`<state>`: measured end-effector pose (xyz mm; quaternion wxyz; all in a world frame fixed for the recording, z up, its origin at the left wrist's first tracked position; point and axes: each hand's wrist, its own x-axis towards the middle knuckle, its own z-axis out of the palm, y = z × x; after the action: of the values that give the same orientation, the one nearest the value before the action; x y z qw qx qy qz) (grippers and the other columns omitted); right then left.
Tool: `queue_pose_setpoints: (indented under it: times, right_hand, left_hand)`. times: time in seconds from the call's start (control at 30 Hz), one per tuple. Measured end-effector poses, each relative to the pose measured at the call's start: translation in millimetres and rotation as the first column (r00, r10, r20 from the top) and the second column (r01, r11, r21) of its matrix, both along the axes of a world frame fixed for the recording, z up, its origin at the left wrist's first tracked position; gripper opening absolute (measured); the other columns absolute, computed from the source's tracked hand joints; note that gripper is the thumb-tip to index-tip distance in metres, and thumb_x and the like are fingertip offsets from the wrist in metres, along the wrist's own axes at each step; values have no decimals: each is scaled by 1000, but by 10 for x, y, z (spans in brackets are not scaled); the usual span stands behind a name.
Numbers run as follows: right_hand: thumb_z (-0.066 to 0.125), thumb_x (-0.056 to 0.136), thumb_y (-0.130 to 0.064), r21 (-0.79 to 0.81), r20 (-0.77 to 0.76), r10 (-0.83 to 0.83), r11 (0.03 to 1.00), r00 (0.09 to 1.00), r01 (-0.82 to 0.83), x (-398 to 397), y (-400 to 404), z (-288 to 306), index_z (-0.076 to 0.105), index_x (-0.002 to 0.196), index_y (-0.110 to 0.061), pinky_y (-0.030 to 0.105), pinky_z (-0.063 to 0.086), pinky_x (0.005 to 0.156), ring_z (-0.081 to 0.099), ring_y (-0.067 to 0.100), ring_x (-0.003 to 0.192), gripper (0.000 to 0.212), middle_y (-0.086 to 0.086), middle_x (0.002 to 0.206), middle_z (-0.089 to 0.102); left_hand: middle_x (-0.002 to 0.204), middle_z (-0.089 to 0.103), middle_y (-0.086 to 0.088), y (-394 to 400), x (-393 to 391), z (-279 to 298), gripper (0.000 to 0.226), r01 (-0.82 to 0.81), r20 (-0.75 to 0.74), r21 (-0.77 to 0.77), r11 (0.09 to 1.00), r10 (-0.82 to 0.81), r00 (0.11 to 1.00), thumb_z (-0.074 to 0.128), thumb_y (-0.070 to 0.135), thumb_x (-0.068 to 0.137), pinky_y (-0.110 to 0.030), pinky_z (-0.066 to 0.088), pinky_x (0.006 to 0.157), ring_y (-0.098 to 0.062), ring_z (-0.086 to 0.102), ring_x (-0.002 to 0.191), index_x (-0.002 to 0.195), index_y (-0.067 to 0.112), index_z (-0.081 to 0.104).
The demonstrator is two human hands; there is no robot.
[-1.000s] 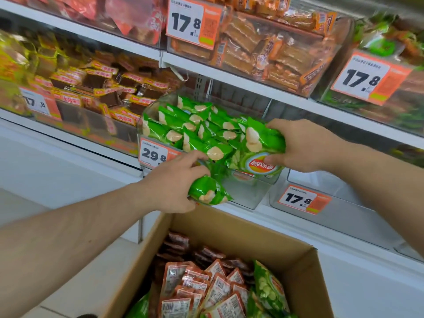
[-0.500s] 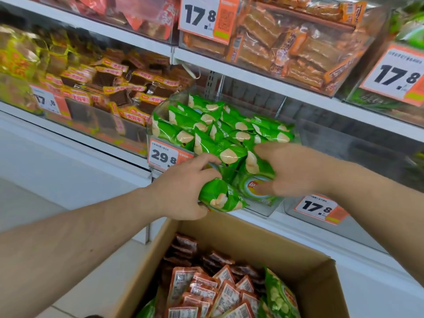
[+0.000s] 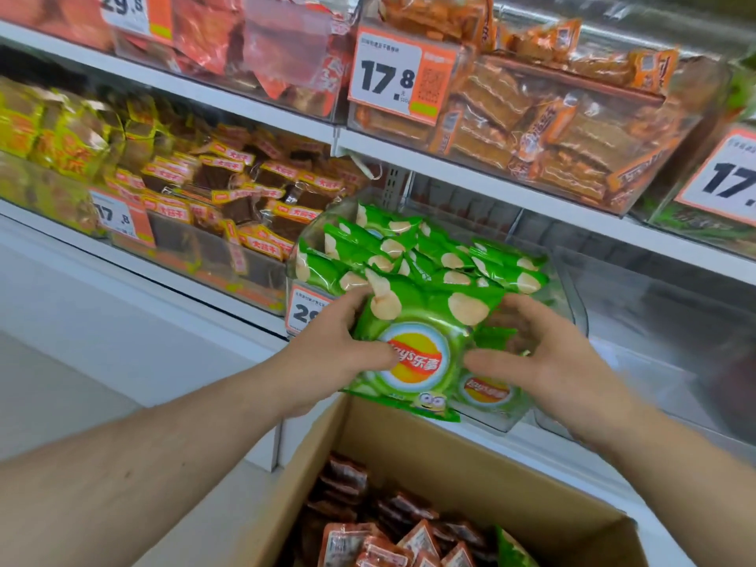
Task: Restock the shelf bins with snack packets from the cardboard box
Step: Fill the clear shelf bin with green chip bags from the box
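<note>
A green chip packet with a round yellow-and-red logo faces me at the front of a clear shelf bin piled with several more green packets. My left hand grips the packet's left edge, thumb across its front. My right hand holds its right side with fingers spread; a second green packet shows under that hand. Below, the open cardboard box holds red-orange snack packets and a green one at its right.
Left of the bin lies a bin of brown and yellow snack packs. The shelf above carries a bin of orange wrapped bars with a 17.8 price tag. Right of the green bin stands a clear bin.
Both hands have turned a green packet upright so its logo faces me at the bin's front. The small packet my left hand held low is no longer visible. The camera has moved closer.
</note>
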<state>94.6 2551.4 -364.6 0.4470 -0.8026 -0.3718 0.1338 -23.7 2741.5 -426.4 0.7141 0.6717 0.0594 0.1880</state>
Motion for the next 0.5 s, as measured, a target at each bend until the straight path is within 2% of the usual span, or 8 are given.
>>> queue_pose_setpoints:
  times: [0.07, 0.2, 0.3, 0.37, 0.4, 0.47, 0.5]
  right_hand:
    - [88, 52, -43, 16, -168, 41, 999, 985, -39, -84, 66, -59, 65, 115, -22, 26, 57, 81, 69, 8, 95, 70, -6, 108, 73]
    - [79, 67, -25, 77, -318, 40, 997, 947, -16, -145, 185, -89, 68, 103, -12, 15, 54, 59, 73, 6, 77, 39, -5, 88, 77]
    - [77, 76, -20, 97, -355, 16, 995, 935, 19, -175, 175, -118, 69, 104, -8, 12, 48, 53, 72, 5, 72, 31, -2, 88, 77]
    - [80, 73, -22, 81, -341, 22, 997, 940, 6, -264, 133, -237, 69, 102, -10, 12, 48, 54, 71, 2, 71, 33, -5, 84, 77]
    - [80, 74, -20, 64, -332, 34, 998, 943, -13, -307, 106, -331, 68, 99, -12, 9, 45, 52, 67, -4, 64, 29, -11, 76, 75]
    - [78, 80, -19, -29, -326, 47, 998, 944, -60, -424, 23, -535, 65, 96, -17, 5, 40, 47, 58, -11, 52, 21, -22, 58, 65]
    - [78, 82, -20, -112, -342, 47, 990, 939, -91, -470, -36, -666, 64, 100, -17, 5, 39, 48, 58, -12, 53, 23, -24, 59, 64]
  left_hand:
    - [110, 74, -3, -51, 24, 37, 55, 10, -2, -74, 997, -11, 1000, 70, 8, 65, -39, 59, 83, -23, 72, 99, 118, 20, 61]
    - [110, 74, -7, -84, 51, 69, 51, 27, -19, -93, 995, -28, 999, 70, 10, 68, -43, 58, 86, -27, 72, 99, 119, 16, 63]
    - [111, 74, -3, -96, 9, 64, 52, 42, -55, -111, 993, -48, 997, 82, 14, 70, -39, 58, 87, -24, 71, 101, 119, 18, 63]
    - [108, 75, 1, -164, -40, 21, 47, 77, -111, -120, 990, -91, 990, 76, 26, 70, -32, 58, 83, -19, 72, 99, 116, 21, 63]
    - [108, 75, 3, -186, -55, -25, 49, 85, -156, -90, 992, -98, 983, 73, 30, 69, -31, 58, 83, -17, 72, 99, 116, 22, 63]
    - [107, 75, 6, -225, -110, -156, 50, 98, -260, -13, 995, -98, 961, 75, 32, 69, -29, 57, 84, -13, 72, 98, 116, 22, 64]
    - [106, 76, 6, -238, -145, -238, 46, 113, -314, 16, 993, -102, 944, 76, 29, 72, -27, 58, 82, -12, 72, 96, 115, 21, 65]
